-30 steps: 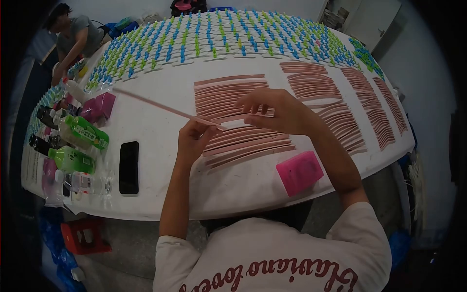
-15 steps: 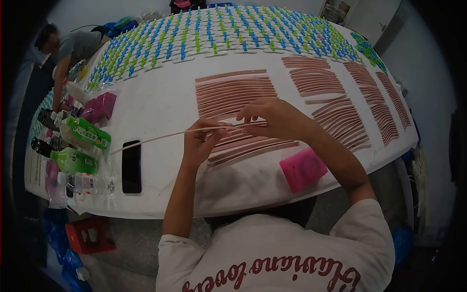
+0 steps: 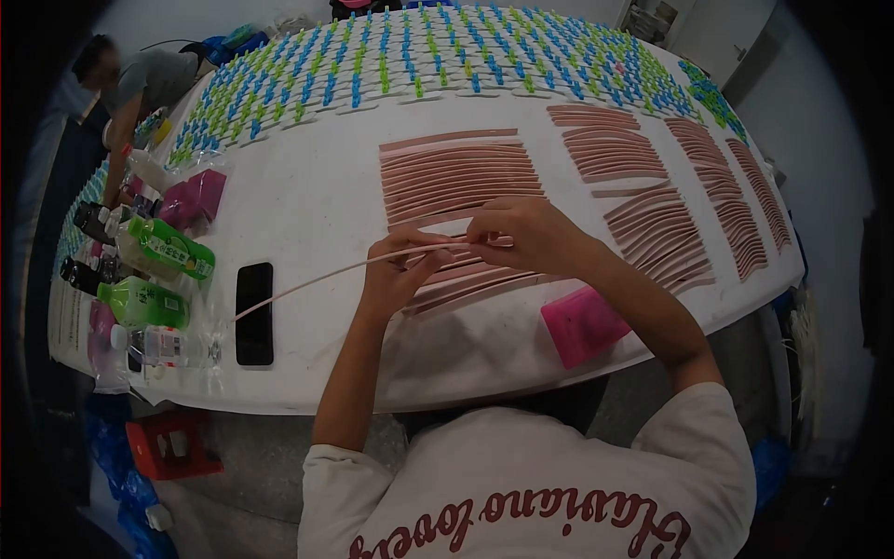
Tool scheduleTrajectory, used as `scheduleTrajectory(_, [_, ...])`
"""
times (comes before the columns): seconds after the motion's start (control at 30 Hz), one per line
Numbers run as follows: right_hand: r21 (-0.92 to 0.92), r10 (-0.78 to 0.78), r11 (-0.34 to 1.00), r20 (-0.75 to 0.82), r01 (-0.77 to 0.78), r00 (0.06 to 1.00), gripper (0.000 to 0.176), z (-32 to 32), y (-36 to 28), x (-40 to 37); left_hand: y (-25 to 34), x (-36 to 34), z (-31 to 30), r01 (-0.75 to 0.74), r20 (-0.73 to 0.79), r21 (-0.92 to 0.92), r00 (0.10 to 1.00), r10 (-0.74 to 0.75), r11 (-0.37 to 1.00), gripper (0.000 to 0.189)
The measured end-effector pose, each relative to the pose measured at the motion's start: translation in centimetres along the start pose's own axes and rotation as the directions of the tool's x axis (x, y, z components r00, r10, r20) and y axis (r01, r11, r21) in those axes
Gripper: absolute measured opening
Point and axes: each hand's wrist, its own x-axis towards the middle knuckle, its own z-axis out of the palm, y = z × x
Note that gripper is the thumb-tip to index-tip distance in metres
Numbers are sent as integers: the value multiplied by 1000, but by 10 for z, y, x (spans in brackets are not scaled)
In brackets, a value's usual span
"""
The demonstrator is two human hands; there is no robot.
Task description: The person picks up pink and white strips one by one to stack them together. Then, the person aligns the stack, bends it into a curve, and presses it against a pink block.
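Observation:
A long, thin pink strip (image 3: 317, 279) is pinched in my left hand (image 3: 393, 270), its free end reaching out to the left and drooping over the black phone (image 3: 254, 335). My right hand (image 3: 535, 233) has its thumb and fingers closed at the strip's other end, close beside the left fingertips. Both hands are above a stack of similar pink strips (image 3: 461, 177), laid side by side in a block on the white table. Fingers partly hide the strip's right end. By my right forearm lies a bright pink block (image 3: 585, 326).
More rows of pink strips (image 3: 656, 228) lie to the right. Blue and green clips (image 3: 400, 56) fill the table's far side. Bottles (image 3: 172, 252) and magenta packages (image 3: 193, 198) crowd the left edge. A co-worker (image 3: 140, 88) leans over the far left; a red stool (image 3: 174, 445) stands below.
My right fingers have come down and closed on the strip near the left hand. The strip's free end has swung slightly right and lower, now over the phone.

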Motion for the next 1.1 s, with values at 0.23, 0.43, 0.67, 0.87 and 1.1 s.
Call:
scheduleTrajectory(0.23, [-133,29,990,-113,-44,993,11,-17,31,-17,10,0,-15,-74,-198,43,977,81,996,15])
scheduleTrajectory(0.43, [-51,323,942,-128,-332,938,11,-41,64,-52,16,3,-38,-105,-316,167,936,154,980,15])
scheduleTrajectory(0.67, [-55,384,917,-140,-395,913,10,-38,89,-69,11,7,-39,85,-256,687,958,131,721,9])
scheduleTrajectory(0.87, [-70,376,920,-111,-385,920,12,-20,111,-75,5,5,-47,129,-176,820,984,31,557,15])
scheduleTrajectory(1.1, [-35,421,903,-120,-428,899,14,-8,121,-78,7,3,-45,280,-251,808,959,-128,519,15])
